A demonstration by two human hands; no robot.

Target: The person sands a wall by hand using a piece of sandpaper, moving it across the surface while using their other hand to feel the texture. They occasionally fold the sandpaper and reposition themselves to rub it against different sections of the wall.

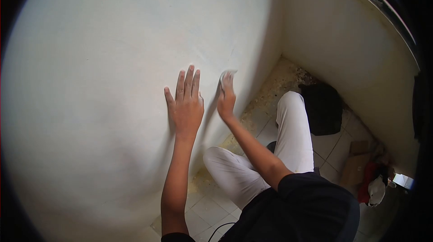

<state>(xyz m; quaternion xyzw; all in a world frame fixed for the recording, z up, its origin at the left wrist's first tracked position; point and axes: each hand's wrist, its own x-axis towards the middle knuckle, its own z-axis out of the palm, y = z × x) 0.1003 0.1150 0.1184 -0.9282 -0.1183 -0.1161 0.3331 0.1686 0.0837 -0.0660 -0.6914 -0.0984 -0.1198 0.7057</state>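
My left hand (187, 107) lies flat against the pale wall (112, 52), fingers spread and pointing up. To its right, my right hand (227, 100) presses a thin pale-grey piece (229, 71) to the same wall. That piece looks like a folded sheet or cloth; its exact kind is blurred. The fingers of my right hand are held together over it and slightly smeared by motion. Faint scuffs and light streaks mark the wall above both hands.
A wall corner lies to the right, with a rough, stained strip (288, 73) at its foot. On the tiled floor (209, 210) sit a black bag (321, 109), cardboard (355, 167) and a red, black and white bundle (374, 185). My bent knees are close to the wall.
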